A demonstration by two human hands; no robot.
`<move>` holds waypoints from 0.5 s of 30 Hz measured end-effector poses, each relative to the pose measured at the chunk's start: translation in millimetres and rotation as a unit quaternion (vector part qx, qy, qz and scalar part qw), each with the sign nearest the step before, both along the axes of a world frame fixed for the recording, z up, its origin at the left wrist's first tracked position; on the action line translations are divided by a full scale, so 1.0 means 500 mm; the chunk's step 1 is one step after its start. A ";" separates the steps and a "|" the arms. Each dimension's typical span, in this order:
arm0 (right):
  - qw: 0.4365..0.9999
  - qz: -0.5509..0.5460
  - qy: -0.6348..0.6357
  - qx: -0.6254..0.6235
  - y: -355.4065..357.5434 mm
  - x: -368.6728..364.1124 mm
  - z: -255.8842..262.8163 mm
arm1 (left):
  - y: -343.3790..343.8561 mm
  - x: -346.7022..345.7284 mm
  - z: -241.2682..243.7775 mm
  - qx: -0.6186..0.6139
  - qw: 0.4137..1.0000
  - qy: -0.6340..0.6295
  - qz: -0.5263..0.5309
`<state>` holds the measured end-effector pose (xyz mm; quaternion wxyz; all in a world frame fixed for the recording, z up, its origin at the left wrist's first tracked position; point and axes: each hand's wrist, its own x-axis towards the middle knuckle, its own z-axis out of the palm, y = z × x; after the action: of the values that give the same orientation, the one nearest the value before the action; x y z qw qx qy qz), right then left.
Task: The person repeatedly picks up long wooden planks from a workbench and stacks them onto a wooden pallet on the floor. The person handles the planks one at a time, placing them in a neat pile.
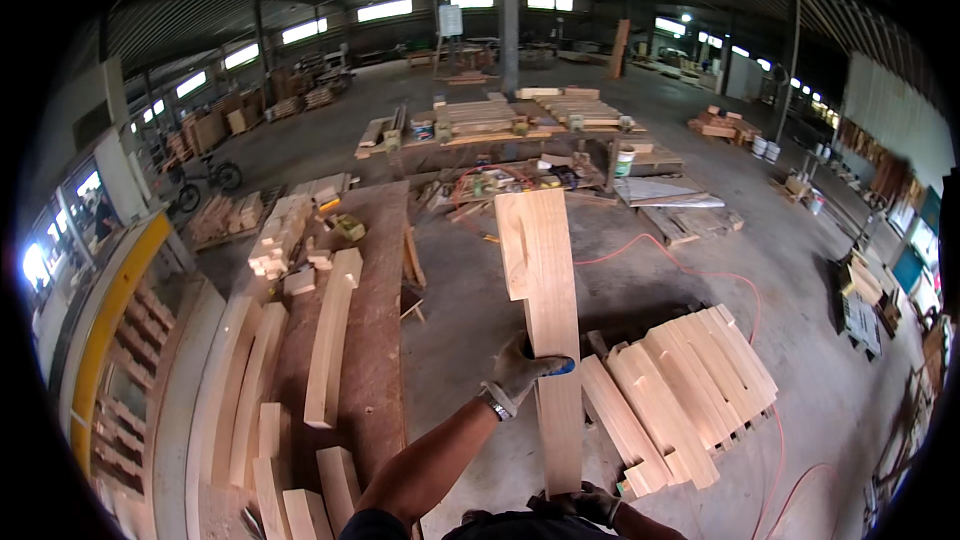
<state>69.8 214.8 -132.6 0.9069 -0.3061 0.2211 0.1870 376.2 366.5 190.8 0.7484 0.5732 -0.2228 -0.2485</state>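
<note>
A long, pale wooden beam (553, 300), with a wider stepped block at its far end, stands out in front of my body. Around its middle is my left hand (525, 371), gloved, the blue-tipped thumb lying across the top face. At the beam's near end, low in the picture, my gloved right hand (592, 502) is closed against it, its fingers partly hidden. To the right, similar beams (675, 382) lie side by side in a low stack. On the left, another beam (334, 345) rests on a brown worktable (375, 330).
More beams and short blocks (281, 240) lie on the worktable, near a yellow-handled tool (328, 204). A red hose (675, 259) crosses the concrete floor. Farther off are low benches of timber (480, 120), a white bucket (624, 161) and a steel column (509, 22). A yellow-edged frame (124, 292) stands far left.
</note>
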 end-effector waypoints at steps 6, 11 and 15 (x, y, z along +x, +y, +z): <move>0.999 -0.011 -0.023 -0.038 0.059 -0.031 0.103 | -0.068 -0.037 0.003 0.023 0.995 -0.075 -0.055; 0.996 -0.044 -0.036 -0.062 0.071 -0.070 0.137 | -0.114 -0.070 0.014 0.018 0.990 -0.098 -0.100; 0.997 -0.068 -0.017 -0.041 0.067 -0.080 0.106 | -0.145 -0.070 -0.001 0.015 0.987 -0.091 -0.130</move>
<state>29.7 248.3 -79.7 0.9077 -0.3307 0.2336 0.1101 341.4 294.3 190.4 0.6775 0.5707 -0.3588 -0.2942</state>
